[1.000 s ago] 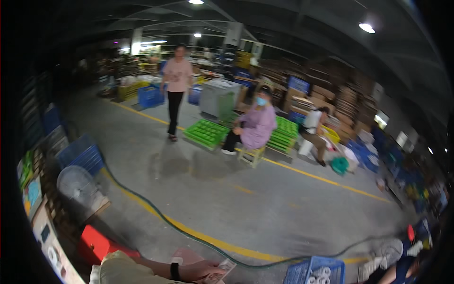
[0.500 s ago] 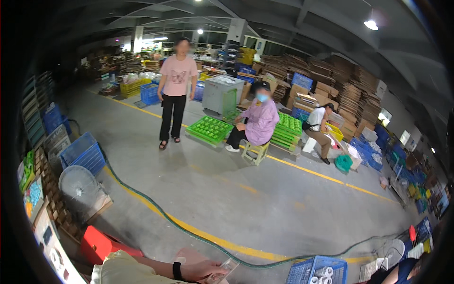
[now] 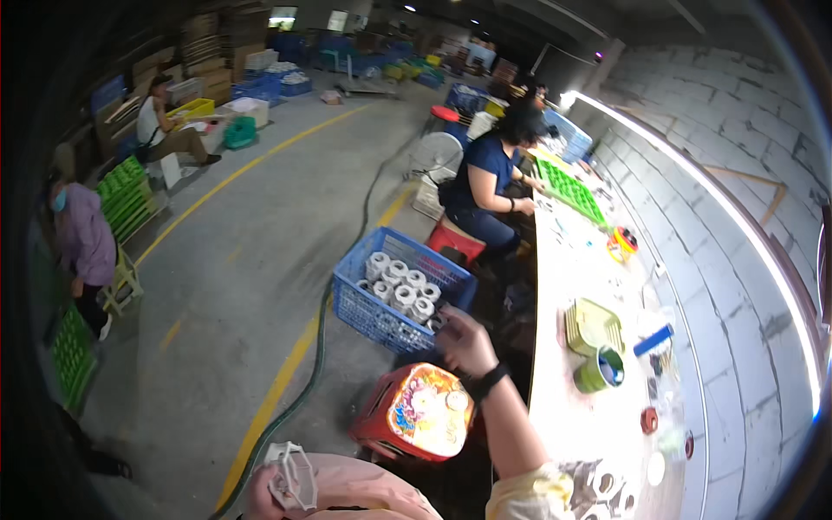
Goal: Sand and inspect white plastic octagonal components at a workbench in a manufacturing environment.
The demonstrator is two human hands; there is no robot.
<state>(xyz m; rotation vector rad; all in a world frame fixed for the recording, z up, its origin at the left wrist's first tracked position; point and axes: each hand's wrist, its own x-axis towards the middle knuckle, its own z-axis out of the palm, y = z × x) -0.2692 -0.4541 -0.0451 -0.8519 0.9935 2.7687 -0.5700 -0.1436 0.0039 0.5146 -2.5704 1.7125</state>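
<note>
Frame piece [image 3: 295, 478]: white, openwork, at the lower edge of my view; the left hand [image 3: 263, 494] has it, fingers wrapped around it, well apart from the worktop [image 3: 555, 407].
Right hand [image 3: 468, 342]: I have it by the near right side of the blue crate [image 3: 373, 316], fingers bent; blur keeps me from telling whether they grasp anything.
Progress: I judge the work under way, with one piece in hand; many white ringed pieces [image 3: 403, 305] lie in the crate and loose white pieces [image 3: 600, 490] at the worktop's near end. I cannot tell finished from unfinished.
Worktop edges: the long left edge runs beside the right forearm [image 3: 516, 425]; a bare strip lies along it, left of the green cup [image 3: 594, 374].
Floor [image 3: 260, 234]: open room left of the crate, crossed by a hose [image 3: 321, 364].
Tight spot: the red stool [image 3: 429, 412], between left hand and crate.
</note>
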